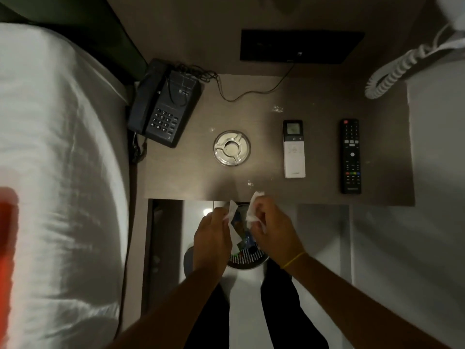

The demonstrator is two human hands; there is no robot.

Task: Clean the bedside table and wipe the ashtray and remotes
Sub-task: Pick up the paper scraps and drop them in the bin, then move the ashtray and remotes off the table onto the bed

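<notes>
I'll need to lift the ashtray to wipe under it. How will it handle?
The ashtray looks like polished metal, so probably rigid and somewhat slippery under the fingers. It sits low, wide and flat on the bedside table, so it would likely slide rather than tip or roll. Its notched rim should offer grip.

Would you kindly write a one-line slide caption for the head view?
Both hands, left hand and right hand, hold white tissue over a bin before the bedside table.
</notes>
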